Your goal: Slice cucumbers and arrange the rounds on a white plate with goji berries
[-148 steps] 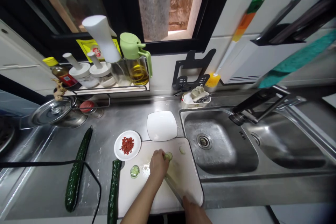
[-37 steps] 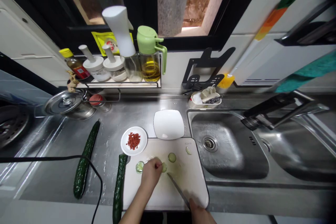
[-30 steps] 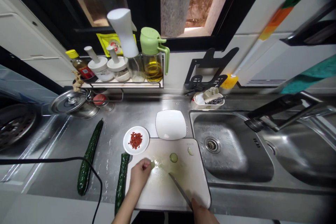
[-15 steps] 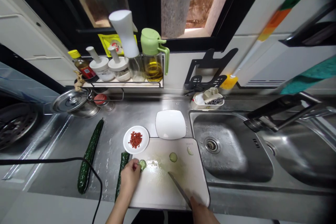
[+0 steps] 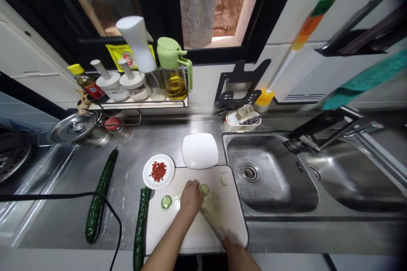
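One slice pile (image 5: 166,202) is let go; our L hand (image 5: 191,198)'s now at another slice (image 5: 204,189), fingers curled, hold unclear; R hand (image 5: 238,255) grips knife (image 5: 213,227).

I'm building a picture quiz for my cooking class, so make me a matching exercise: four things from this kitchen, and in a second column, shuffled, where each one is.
Things:
1. Red bits
2. Knife
3. Green-lidded oil jug
4. Squarish white dish

Places:
A. On the shelf below the window
B. In the right hand
C. By the far edge of the cutting board
D. On the round white plate

Pairs: 1-D, 2-B, 3-A, 4-C
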Demonstrator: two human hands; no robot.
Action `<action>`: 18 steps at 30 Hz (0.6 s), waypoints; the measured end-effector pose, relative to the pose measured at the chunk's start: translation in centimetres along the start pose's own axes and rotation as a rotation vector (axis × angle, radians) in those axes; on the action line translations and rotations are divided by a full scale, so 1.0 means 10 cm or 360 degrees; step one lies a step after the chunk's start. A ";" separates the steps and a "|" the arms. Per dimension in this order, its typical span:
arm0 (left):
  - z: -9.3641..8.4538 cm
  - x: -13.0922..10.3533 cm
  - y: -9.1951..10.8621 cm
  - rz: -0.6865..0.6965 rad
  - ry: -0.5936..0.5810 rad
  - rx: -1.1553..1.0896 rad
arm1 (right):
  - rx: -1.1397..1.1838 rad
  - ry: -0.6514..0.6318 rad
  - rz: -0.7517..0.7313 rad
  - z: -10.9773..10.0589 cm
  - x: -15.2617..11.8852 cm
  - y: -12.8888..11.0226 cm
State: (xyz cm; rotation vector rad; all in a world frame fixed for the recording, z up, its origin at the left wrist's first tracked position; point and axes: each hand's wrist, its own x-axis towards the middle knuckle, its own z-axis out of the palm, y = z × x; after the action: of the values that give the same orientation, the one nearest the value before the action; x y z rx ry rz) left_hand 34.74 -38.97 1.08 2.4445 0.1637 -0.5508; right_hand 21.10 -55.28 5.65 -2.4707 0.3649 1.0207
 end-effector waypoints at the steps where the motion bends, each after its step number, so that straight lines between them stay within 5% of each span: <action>1: 0.03 0.02 0.05 -0.0024 -0.0014 0.0025 | -0.0005 -0.0002 0.0001 0.00 0.00 -0.01; 10: 0.05 0.05 0.09 -0.0025 -0.0008 -0.0041 | -0.0063 -0.0021 -0.0029 -0.03 -0.02 -0.03; 18: 0.02 -0.02 -0.09 -0.0090 0.0030 -0.0362 | -0.0148 -0.0027 -0.0085 -0.11 -0.04 -0.05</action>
State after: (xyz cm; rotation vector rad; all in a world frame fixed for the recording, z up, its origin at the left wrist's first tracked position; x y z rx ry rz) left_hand 34.23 -38.33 0.52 2.2299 0.2877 -0.5048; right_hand 21.67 -55.38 6.74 -2.5379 0.2502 1.0580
